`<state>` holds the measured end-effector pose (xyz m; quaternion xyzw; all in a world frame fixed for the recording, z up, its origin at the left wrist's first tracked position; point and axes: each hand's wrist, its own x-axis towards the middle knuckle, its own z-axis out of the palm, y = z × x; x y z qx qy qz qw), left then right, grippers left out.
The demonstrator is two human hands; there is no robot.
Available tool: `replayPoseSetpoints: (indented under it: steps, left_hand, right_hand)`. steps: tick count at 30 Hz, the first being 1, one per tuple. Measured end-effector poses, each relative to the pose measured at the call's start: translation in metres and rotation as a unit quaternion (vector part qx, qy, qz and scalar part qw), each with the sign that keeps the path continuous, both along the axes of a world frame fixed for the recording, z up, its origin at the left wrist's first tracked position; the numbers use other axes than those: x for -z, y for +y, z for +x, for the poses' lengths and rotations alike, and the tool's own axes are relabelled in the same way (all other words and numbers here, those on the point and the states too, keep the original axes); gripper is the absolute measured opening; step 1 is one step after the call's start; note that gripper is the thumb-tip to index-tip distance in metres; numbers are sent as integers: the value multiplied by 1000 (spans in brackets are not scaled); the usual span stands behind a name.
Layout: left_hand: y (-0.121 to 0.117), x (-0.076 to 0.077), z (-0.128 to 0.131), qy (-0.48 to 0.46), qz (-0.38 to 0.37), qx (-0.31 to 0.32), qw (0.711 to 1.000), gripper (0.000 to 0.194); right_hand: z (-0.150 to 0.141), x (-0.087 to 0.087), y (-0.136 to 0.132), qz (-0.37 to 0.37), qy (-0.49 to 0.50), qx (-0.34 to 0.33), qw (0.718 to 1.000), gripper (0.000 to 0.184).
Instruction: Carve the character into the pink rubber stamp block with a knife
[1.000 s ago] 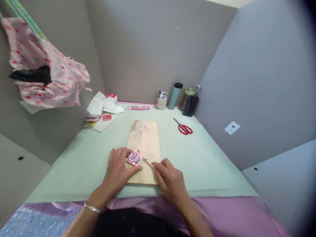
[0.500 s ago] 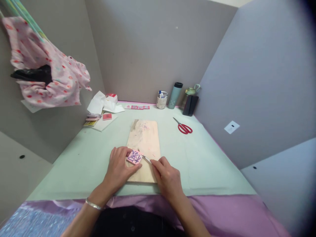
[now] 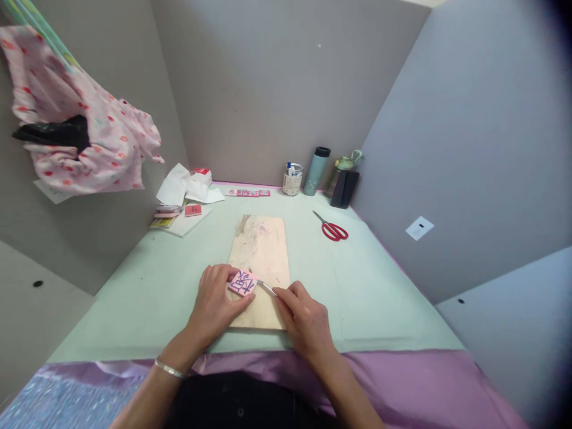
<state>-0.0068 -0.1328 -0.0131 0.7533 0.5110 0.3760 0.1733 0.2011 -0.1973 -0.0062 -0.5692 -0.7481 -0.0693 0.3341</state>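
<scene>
A pink square carving block [image 3: 242, 283] with purple-blue character strokes lies over the lower left of a wooden board [image 3: 261, 247]. My left hand [image 3: 217, 298] grips the block by its edges, thumb along the near side and fingers at the far left. In my right hand [image 3: 304, 316] is a slim carving knife [image 3: 267, 288], held like a pen. Its tip meets, or nearly meets, the block's right corner; I cannot tell which. The fingers curl round the handle and hide most of it. Small coloured marks and scraps dot the board.
Red-handled scissors [image 3: 333, 229] lie right of the board. Along the back stand a pen jar [image 3: 292, 180], a blue-green bottle [image 3: 317, 171] and a dark phone-like object [image 3: 345, 189]. Papers [image 3: 174, 185] and small blocks [image 3: 193, 210] sit back left. Pink dotted cloth [image 3: 98, 137] hangs left.
The view has shifted slightly. The block is turned a little in my left hand, and the knife tip stays by its right corner. Both hands keep their grip.
</scene>
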Motion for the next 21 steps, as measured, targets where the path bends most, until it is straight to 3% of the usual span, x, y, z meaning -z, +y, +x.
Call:
replayPoseSetpoints:
  steps: [21]
  left_hand:
    - [1, 2, -1, -12, -7, 15, 1000, 29]
  right_hand:
    - [0, 2, 8, -52, 81, -21, 995, 26]
